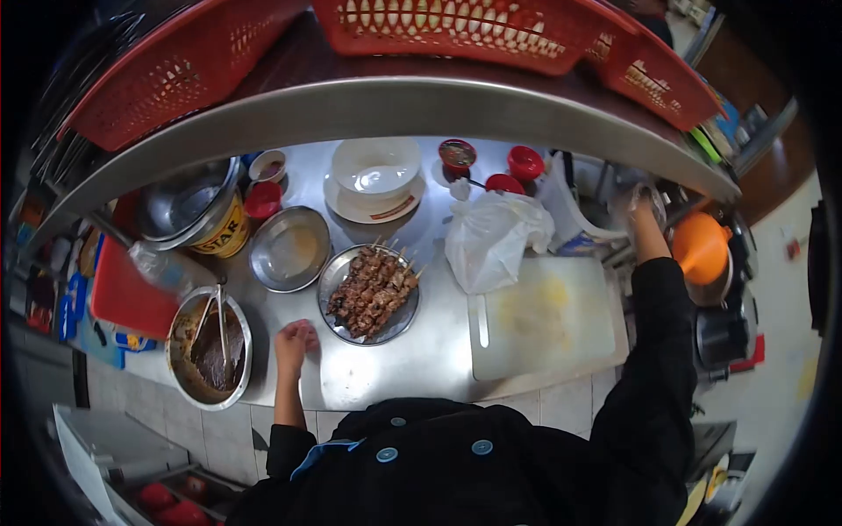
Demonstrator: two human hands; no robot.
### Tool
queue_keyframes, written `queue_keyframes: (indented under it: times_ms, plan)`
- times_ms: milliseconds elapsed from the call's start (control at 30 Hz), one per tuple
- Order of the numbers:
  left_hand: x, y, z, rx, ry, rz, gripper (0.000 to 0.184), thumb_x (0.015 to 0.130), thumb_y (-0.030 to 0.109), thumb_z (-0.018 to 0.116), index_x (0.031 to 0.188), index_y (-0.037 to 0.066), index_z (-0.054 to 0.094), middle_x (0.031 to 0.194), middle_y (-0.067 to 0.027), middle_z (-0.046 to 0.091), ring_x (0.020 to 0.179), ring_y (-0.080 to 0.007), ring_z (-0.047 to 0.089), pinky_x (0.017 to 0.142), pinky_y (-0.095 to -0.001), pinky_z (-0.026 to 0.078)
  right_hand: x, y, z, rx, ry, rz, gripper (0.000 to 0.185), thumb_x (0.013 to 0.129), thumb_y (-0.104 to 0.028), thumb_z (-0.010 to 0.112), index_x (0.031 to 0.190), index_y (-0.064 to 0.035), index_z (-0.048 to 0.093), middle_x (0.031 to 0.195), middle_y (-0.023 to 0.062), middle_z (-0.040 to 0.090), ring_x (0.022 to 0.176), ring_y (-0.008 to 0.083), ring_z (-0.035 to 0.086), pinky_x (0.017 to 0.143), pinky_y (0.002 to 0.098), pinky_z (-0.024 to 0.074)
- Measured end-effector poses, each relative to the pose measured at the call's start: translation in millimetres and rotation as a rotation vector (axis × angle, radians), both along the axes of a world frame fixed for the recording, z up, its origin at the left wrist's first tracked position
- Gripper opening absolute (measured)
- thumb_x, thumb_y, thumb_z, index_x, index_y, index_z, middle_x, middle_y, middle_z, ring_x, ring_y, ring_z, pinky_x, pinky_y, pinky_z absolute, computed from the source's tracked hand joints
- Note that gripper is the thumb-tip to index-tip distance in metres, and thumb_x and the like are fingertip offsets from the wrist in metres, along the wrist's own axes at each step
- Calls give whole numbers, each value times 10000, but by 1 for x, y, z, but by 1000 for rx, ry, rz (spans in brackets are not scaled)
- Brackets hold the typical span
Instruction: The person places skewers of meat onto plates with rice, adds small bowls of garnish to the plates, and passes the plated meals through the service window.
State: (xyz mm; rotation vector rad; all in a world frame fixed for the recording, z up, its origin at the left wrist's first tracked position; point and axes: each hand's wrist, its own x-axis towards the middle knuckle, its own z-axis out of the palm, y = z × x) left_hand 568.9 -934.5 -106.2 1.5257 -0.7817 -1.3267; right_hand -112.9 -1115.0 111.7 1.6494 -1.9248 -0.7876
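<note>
My left hand point(296, 340) is at the front of the steel counter, its fingers curled in with nothing seen in them. Just to its right, a round metal plate point(409, 326) holds several skewers of grilled meat point(372, 291). On its other side stands a steel bowl point(181, 377) of dark sauce with metal tongs point(223, 329) leaning in it. My right hand point(646, 203) reaches out to the far right, beside a white bucket point(568, 209). Clear plastic seems to cover it, and blur hides its fingers.
A stained cutting board point(544, 320) lies at the right, with a white plastic bag point(491, 241) at its back edge. Behind stand a white bowl point(375, 167), an empty-looking metal plate point(289, 250) and red cups point(525, 163). A steel shelf point(395, 107) with red baskets point(456, 35) overhangs the counter.
</note>
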Motion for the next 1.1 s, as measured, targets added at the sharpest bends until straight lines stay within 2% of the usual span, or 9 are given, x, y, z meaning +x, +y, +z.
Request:
queue_keyframes:
  times_ms: [200, 300, 367, 400, 500, 667, 800, 900, 1100]
  plan:
    - [-32, -22, 18, -3, -107, -85, 207, 867, 127, 566, 979, -45, 597, 762, -89, 624, 620, -129, 600, 560, -258, 516, -51, -37, -87, 5, -45, 50, 287, 795, -293, 474, 897, -77, 633, 937, 119, 638, 869, 276, 619, 733, 369, 494]
    - [-24, -52, 22, -24, -554, -229, 198, 862, 107, 558, 998, -28, 605, 749, -99, 621, 627, -136, 602, 548, -290, 495, -88, -51, -119, -98, -45, 134, 313, 815, -306, 443, 913, -78, 632, 946, 118, 638, 873, 279, 619, 731, 370, 494]
    - [-25, -61, 22, -562, -978, -144, 197, 862, 88, 539, 1017, -14, 604, 715, -96, 611, 610, -148, 593, 528, -320, 469, -137, -62, -139, -259, -35, 288, 331, 829, -315, 422, 924, -78, 632, 952, 118, 638, 875, 281, 619, 730, 371, 493]
    - [-25, -55, 22, -555, -980, -144, 197, 862, 88, 539, 1017, -14, 604, 715, -96, 611, 610, -148, 593, 528, -320, 469, -98, -39, -79, -120, -27, 189, 305, 806, -303, 460, 927, -78, 626, 951, 124, 634, 880, 291, 614, 738, 381, 490]
    - [-39, -9, 39, -249, -640, 197, 227, 915, 151, 488, 1008, -26, 597, 711, -93, 608, 566, -151, 572, 511, -271, 470, 71, 50, 75, -79, -98, 84, 274, 738, -266, 574, 936, -79, 607, 945, 141, 624, 895, 319, 597, 760, 411, 480]
    - [-108, 45, 31, 141, 354, -13, 254, 905, 166, 524, 979, -76, 528, 891, -177, 616, 783, -271, 648, 745, -347, 549, 56, 122, 17, -473, -335, 108, 270, 746, -176, 543, 982, -55, 591, 970, 181, 613, 905, 329, 588, 801, 418, 460]
    - [-117, 35, 10, 20, 392, 94, 161, 893, 114, 534, 853, -42, 540, 787, -125, 609, 714, -220, 641, 709, -319, 551, 119, 149, 17, -463, -518, -235, 312, 811, -246, 558, 1043, -40, 592, 957, 186, 616, 934, 348, 578, 809, 414, 436]
    - [-94, 31, 10, -63, 292, 15, 116, 885, 69, 516, 823, -23, 551, 727, -65, 587, 635, -161, 614, 655, -285, 546, 167, 185, 41, -579, -831, -98, 356, 834, -272, 567, 1099, -35, 581, 912, 183, 621, 888, 349, 584, 763, 417, 433]
    - [-44, 24, 33, -60, 118, -426, 107, 873, 41, 500, 813, -20, 563, 757, -50, 590, 624, -138, 601, 599, -260, 531, 253, 230, -13, 280, -1459, -106, 463, 791, -350, 646, 1123, -34, 582, 869, 160, 617, 776, 250, 590, 763, 325, 432]
